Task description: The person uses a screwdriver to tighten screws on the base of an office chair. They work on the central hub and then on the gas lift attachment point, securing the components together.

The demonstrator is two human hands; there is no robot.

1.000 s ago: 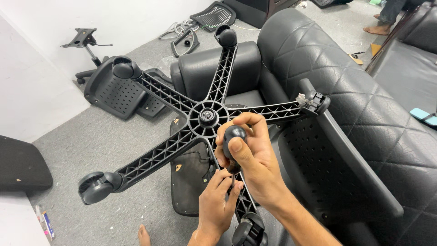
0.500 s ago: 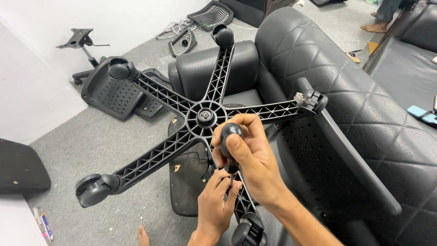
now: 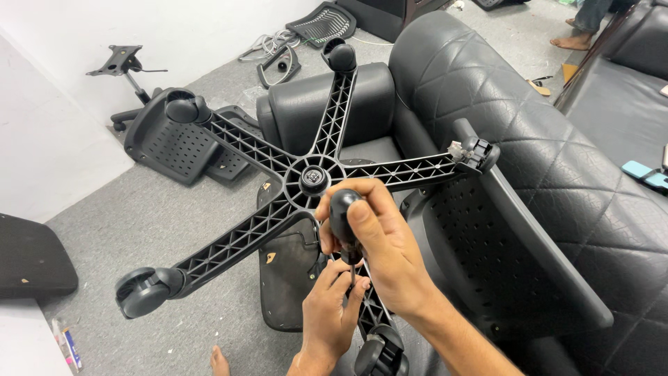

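Up close, the right hand (image 3: 379, 240) wraps around the rounded black handle of a screwdriver (image 3: 343, 217), fingers curled tight over its smooth, bulbous top, the thumb lying along the side. Beneath it the left hand (image 3: 332, 310) rises from the bottom edge, its fingertips pinched together around the thin shaft just under the handle; the tip of the tool is hidden behind both hands, so what it bears on cannot be made out.

Both hands work over the near arm of a five-armed chair base (image 3: 306, 177), moulded black plastic with a lattice of triangular ribs along each arm and a round hub in the middle holding a dull metal socket. The base lies underside up across a black upholstered seat (image 3: 327, 104). Glossy twin-wheel castors sit on four arm ends: one at the lower left (image 3: 142, 292), one at the upper left (image 3: 182, 110), one at the top (image 3: 341, 57) and one half cut off at the bottom edge (image 3: 379, 355). The right-hand arm end (image 3: 473, 153) carries a squarish fitting instead, too small to read clearly.

To the right, a quilted, creased leatherette chair back (image 3: 529, 118) fills the frame, with a perforated plastic shell (image 3: 480, 257) against it. Grey speckled floor (image 3: 153, 216) lies beneath.
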